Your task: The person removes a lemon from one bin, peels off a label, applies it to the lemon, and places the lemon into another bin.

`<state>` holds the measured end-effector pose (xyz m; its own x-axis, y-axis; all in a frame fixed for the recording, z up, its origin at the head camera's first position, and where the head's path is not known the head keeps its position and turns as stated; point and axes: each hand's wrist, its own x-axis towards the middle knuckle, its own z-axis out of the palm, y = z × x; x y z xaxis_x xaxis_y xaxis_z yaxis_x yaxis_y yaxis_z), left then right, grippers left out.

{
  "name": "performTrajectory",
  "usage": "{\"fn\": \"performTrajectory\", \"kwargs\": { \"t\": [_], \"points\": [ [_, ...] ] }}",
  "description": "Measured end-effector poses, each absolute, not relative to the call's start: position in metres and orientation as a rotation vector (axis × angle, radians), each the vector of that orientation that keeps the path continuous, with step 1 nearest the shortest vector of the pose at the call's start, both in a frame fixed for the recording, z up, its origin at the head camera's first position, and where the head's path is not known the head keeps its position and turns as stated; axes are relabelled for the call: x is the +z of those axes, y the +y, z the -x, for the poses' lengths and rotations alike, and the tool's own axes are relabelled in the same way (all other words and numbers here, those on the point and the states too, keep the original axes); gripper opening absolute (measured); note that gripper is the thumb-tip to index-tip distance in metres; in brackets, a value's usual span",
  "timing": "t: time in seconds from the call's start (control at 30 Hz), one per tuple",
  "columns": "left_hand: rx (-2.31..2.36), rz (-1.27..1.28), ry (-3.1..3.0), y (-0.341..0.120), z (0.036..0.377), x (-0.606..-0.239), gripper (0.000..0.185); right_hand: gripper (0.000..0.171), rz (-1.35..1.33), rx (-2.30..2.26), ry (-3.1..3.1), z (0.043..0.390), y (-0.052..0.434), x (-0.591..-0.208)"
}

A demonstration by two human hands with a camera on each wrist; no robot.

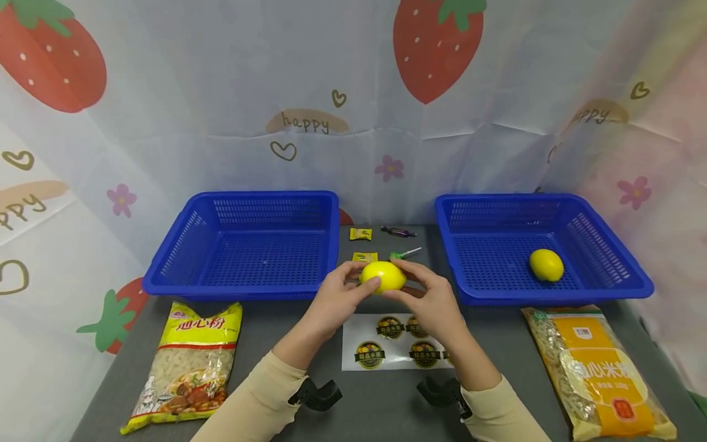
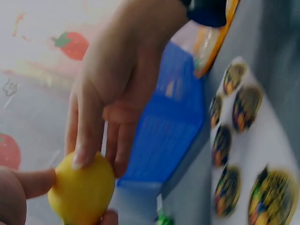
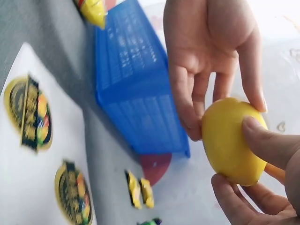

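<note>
Two lemons (image 1: 383, 276) (image 1: 546, 264), two blue baskets (image 1: 166, 273) (image 1: 618, 279), two pasta bags (image 1: 188, 362) (image 1: 596, 368), one sticker sheet (image 1: 359, 344), four candies (image 1: 361, 233) (image 1: 397, 231) (image 1: 365, 256) (image 1: 405, 253)

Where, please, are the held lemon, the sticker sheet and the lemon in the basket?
held lemon (image 1: 383, 276), head view, middle of its skin.
sticker sheet (image 1: 356, 334), head view, bare white corner.
lemon in the basket (image 1: 546, 265), head view, its middle.

Staged tabletop recording setup indicated, not lived-in home or shop. Grey table (image 1: 386, 399) enclosed at back and both sides by hung cloth backdrop (image 1: 221, 110), printed with strawberries, hearts, flowers, word "happy"; room behind fully screened. Two matching blue baskets (image 1: 248, 245) placed symmetrically left and right. Packaged foods (image 1: 190, 365), sweets (image 1: 361, 233) and sticker sheet (image 1: 397, 350) laid out neatly as props. Black wrist-worn camera mounts (image 1: 317, 393) seen on both forearms.
</note>
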<state>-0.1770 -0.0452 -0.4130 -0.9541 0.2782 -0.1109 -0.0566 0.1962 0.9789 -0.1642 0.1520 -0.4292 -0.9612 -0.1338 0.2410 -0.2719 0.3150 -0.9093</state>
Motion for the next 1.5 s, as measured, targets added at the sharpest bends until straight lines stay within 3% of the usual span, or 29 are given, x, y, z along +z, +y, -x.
{"fn": "performTrajectory", "kwargs": {
  "t": [0.4,0.67,1.07,1.5],
  "points": [
    [1.83,-0.054,2.152,-0.025,0.184,-0.453,0.051,0.058,-0.279,1.683,-2.622,0.174,0.165,-0.455],
    [1.737,-0.035,2.251,-0.021,0.209,-0.476,0.051,0.059,-0.134,1.549,-2.779,0.198,0.165,-0.474],
    [1.632,0.011,2.389,-0.021,0.221,-0.484,0.05,0.058,-0.11,1.564,-2.817,0.216,0.163,-0.487],
    [1.591,-0.011,2.42,-0.021,0.219,-0.482,0.059,0.069,-0.186,1.609,-2.819,0.217,0.164,-0.488]
  ]
}}
